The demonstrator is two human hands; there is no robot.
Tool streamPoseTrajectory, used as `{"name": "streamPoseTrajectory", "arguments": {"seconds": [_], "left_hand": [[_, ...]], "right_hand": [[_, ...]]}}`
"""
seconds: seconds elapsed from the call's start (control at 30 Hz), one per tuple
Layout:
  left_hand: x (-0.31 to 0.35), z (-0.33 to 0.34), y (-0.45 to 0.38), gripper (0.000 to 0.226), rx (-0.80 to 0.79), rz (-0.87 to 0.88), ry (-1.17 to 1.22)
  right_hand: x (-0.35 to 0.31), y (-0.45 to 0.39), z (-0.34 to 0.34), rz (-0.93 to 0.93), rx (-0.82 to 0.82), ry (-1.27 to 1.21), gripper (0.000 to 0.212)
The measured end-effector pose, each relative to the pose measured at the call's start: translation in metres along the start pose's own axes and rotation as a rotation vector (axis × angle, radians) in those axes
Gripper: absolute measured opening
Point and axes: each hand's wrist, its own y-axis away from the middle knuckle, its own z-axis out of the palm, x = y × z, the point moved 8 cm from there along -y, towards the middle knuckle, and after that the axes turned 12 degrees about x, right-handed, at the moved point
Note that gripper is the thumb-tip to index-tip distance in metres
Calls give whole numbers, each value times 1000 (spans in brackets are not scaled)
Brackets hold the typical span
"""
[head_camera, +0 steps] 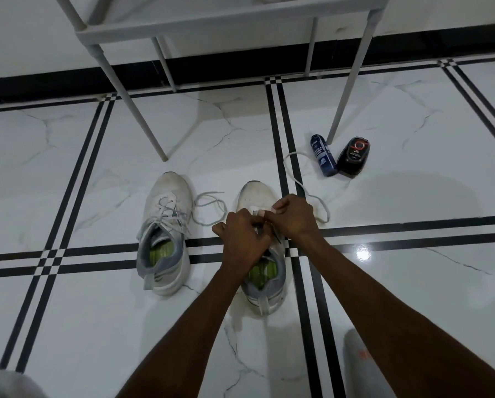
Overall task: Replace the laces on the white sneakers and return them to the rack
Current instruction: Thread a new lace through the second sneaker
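While both hands, left [245,235] and right [293,216], pinch a lace over the scuffed white mesh sneaker [262,254] on the glossy marble floor [413,282], its laced twin [164,234] sits just beside, below the rack [226,27].

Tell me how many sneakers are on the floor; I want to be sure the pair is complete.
2. The left sneaker stands alone with its lace threaded. The right sneaker sits beside it, partly covered by the left hand and right hand working at its eyelets.
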Motion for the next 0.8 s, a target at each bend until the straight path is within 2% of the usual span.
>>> {"name": "streamPoseTrajectory", "arguments": {"seconds": [0.1,0.2,0.3,0.4,0.53,0.6,0.7,0.8], "left_hand": [[2,0,2,35,-7,33,-4],[1,-1,3,38,-16,35,-32],[4,-4,6,38,-9,49,-38],[0,-2,4,30,-10,59,-7],[-2,-3,3,29,7,45,44],[1,-10,4,28,53,40,26],[5,-13,6,24,66,57,-1],[6,-12,6,21,47,62,14]], "right_hand": [[-2,1,0,19,53,53,35],[7,3,-1,126,64,64,42],[16,3,7,248,31,-1,33],[28,1,15,377,12,-118,35],[25,2,18,367,-16,-118,15],[29,3,17,386,22,-272,20],[42,12,11,535,110,-608,14],[39,14,6,433,68,-575,15]]}}
